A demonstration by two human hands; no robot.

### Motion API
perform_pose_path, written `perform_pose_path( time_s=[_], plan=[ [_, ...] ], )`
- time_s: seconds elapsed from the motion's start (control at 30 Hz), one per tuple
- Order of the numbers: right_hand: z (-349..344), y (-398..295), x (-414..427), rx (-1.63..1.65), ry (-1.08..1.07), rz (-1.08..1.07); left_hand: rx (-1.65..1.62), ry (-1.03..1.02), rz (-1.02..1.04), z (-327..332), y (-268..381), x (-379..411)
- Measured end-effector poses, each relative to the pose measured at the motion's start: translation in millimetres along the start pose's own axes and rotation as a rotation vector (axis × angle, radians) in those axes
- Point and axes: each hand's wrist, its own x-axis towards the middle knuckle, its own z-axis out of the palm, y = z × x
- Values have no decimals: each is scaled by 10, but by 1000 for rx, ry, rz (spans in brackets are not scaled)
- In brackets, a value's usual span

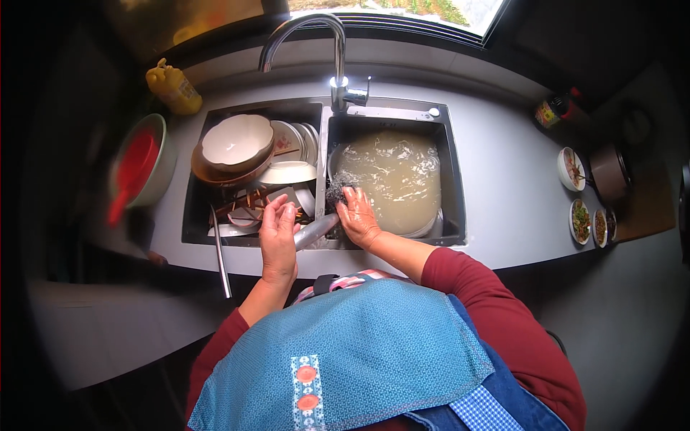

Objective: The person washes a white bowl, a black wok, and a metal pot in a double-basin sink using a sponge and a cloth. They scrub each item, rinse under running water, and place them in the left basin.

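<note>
My right hand [358, 218] presses a wire scouring pad [339, 188] at the left edge of the right sink basin, fingers on the pad. Below that hand, a grey metal handle-like piece [315, 231] slants across the sink's front rim. Its lower end meets the side of my left hand [278, 231], whose fingers are raised and loosely curled; whether it grips the piece cannot be told. What the piece belongs to is hidden. A tub of cloudy water [393, 183] fills most of the right basin.
The left basin holds a scalloped bowl [237, 139] stacked in a brown bowl [202, 169], plates [288, 141] and chopsticks [259, 196]. A metal rod [220, 258] juts over the front edge. The faucet [338, 54] stands behind. Food bowls [580, 221] sit right; a red dipper [135, 161] lies left.
</note>
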Motion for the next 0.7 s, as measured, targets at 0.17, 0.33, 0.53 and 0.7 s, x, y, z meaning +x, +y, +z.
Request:
perform_pose_path(
  time_s=[0.17, 0.33, 0.53, 0.7],
  plan=[
    [-436, 40, 360, 238, 212, -154, -12, -362, -474, -202, 82, 65],
    [-925, 1078, 366, -73, -121, 238, -71, -712, -648, -192, 37, 399],
    [-830, 1640, 135, -252, -476, 524, -87, -753, -792, 46, -322, 622],
    [-1005, 1606, 141, -75, -658, 483, -42, -730, -1038, 368, -332, 588]
  ],
)
